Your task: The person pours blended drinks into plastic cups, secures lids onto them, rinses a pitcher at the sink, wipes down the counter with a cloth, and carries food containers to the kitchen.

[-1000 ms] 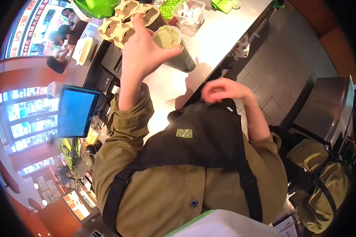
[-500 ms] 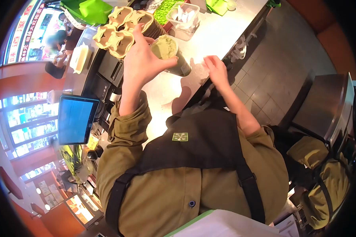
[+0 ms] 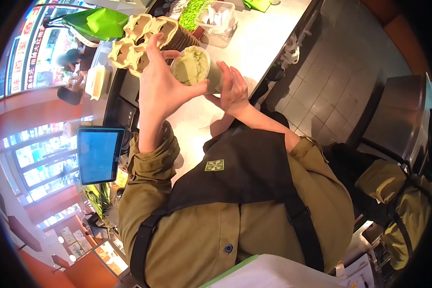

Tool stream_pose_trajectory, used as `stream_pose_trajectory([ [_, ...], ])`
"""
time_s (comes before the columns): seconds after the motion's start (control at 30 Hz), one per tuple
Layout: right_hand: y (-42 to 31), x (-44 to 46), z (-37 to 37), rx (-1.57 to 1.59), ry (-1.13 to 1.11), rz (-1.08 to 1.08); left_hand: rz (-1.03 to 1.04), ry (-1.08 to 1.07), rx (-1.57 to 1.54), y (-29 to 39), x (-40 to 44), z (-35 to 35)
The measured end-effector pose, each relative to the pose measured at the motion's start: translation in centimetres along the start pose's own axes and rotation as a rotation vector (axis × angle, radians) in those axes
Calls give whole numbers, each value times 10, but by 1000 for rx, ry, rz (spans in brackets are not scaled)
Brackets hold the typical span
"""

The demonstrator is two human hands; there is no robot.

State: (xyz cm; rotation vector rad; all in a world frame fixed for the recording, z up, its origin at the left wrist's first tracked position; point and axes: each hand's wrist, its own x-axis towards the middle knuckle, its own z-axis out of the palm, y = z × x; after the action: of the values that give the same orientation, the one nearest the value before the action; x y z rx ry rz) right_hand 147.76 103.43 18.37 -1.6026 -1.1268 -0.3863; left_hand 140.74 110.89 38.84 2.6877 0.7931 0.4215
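A cup point(image 3: 192, 66) with a pale green, lumpy top stands tilted in view over the lit counter point(image 3: 189, 129). My left hand point(image 3: 164, 89) is round the cup's left side and rim, with the thumb across the near edge. Against the cup's right side rest the bent fingers of my right hand point(image 3: 232, 90); its palm side is partly hidden. Just beyond the cup are stacked cardboard cup carriers point(image 3: 141, 41).
Behind the carriers lie a green bag point(image 3: 98, 24), green pellets point(image 3: 192, 14) and a clear tub point(image 3: 217, 21) of white items. A tablet screen point(image 3: 99, 154) is at left. A co-worker's sleeve point(image 3: 381, 181) shows at right. White cords point(image 3: 291, 52) hang at the counter edge.
My right hand has moved up and left from near the apron to the cup's side. The cup and my left hand appear slightly further left, with the view shifted too.
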Motion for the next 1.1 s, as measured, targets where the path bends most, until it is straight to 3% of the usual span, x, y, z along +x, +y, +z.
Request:
stream_pose_trajectory([
  [0.07, 11, -19, -10, -70, -293, 176, -8, -6, -16, -4, 2, -4],
  [0.13, 33, -21, -30, -143, -743, 241, -46, -9, -43, -9, 2, -11],
  [0.17, 38, -18, -45, 11, -765, 250, -32, 2, -59, -11, 1, -13],
  [0.27, 36, -22, -50, 510, -154, 430, -16, 3, -83, -5, -3, -19],
  [0.3, 27, -7, -45, 469, 22, 184, -1, -4, -95, -4, -5, -19],
  [0.37, -9, 30, -38, 372, 138, 20, 35, -29, -118, -2, -7, -17],
  [0.43, -20, 43, -42, 325, 123, -45, 48, -65, -153, 5, -11, -17],
  [0.5, -23, 45, -46, 340, -32, -14, 70, -75, -181, 8, -14, -19],
  [0.6, -17, 38, -33, 524, 60, -27, 113, -51, -197, 9, -16, -20],
  [0.8, -20, 36, -40, 831, 70, 209, 113, -51, -198, 26, -18, -26],
  [0.9, -11, 30, -42, 854, -64, 312, 133, -61, -203, 26, -20, -26],
  [1.03, 14, 18, -31, 1223, -169, 631, 105, -108, -223, 22, -20, -21],
  [1.1, 16, 11, -39, 1106, -170, 377, 88, -108, -225, 21, -19, -20],
])
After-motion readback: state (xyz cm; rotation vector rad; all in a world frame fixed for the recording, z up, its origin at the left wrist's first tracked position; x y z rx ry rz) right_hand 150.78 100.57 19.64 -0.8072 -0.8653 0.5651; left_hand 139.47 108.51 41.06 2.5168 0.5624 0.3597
